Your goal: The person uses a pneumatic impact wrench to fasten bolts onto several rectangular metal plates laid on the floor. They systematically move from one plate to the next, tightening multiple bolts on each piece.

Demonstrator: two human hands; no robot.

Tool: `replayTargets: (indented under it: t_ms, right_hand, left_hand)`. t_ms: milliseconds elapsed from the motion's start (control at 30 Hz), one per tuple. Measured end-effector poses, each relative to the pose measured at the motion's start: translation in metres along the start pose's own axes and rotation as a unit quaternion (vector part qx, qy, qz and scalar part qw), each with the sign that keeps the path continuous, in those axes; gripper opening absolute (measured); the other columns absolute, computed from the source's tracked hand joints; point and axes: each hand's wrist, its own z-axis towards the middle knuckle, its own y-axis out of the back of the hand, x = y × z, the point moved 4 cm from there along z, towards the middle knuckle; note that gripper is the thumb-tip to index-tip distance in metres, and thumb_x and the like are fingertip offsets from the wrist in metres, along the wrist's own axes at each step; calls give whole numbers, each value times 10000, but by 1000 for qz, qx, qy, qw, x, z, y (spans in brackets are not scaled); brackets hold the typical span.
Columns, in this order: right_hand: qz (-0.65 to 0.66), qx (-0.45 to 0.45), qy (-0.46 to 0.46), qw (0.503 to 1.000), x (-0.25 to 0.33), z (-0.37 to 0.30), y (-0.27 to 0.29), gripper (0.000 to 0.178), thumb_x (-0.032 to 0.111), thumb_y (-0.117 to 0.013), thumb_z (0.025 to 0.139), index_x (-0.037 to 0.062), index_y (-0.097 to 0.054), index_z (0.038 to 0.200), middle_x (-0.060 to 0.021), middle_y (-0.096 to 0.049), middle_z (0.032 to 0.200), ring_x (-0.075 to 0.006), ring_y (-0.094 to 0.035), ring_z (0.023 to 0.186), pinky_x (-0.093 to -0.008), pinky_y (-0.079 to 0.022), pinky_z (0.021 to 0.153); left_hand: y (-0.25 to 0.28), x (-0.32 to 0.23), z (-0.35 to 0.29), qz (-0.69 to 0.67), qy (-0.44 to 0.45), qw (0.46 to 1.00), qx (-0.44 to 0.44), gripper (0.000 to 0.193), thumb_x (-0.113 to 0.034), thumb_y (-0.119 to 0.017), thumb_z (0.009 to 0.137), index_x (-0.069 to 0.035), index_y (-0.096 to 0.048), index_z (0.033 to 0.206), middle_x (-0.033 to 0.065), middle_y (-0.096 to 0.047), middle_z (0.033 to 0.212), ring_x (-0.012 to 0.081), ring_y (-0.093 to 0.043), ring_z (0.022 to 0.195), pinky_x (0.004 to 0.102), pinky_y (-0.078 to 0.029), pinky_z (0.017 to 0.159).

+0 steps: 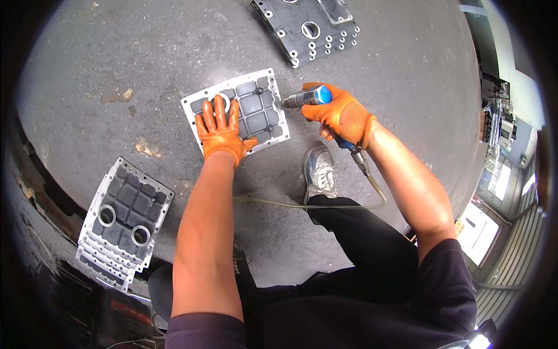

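A flat grey metal cover plate with a ribbed grid and bolt holes along its bright rim lies on the concrete floor. My left hand, in an orange glove, presses flat on its left half with fingers spread. My right hand, also in an orange glove, grips a blue-bodied air tool. The tool's tip touches the plate's right edge. A hose runs from the tool's rear down and across the floor.
A stack of similar ribbed plates sits at lower left. Another dark plate lies at the top. My grey shoe rests on the floor just below the worked plate. Stained concrete surrounds everything; equipment stands at right.
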Motion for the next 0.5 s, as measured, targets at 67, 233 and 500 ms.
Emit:
replayTargets:
  t_ms: [67,233,500]
  right_hand:
    - [-1,1,-9,1000,-1,2,1,656,250,-831,952,88,-595,1543,-54,-694,866,-111,-580,572,-308,-459,497]
    - [-119,26,38,992,4,2,0,656,301,-822,946,107,-621,1540,-113,-766,1064,-189,-716,846,-360,-582,741]
    - [-266,53,75,960,25,5,-11,644,313,-806,943,176,-639,1549,-191,-797,1212,-263,-767,1055,-380,-603,930]
  left_hand:
    - [-1,0,2,-3,1,1000,-3,1230,-865,-646,909,-269,-87,1828,145,10,1900,446,112,1729,656,94,1348]
    - [2,1,0,3,3,1000,6,1238,-869,-639,914,-259,-70,1828,148,1,1900,454,137,1724,654,126,1345]
    - [0,0,-1,5,-1,1000,-7,1227,-871,-633,915,-254,-91,1827,153,-22,1897,450,131,1726,658,126,1344]
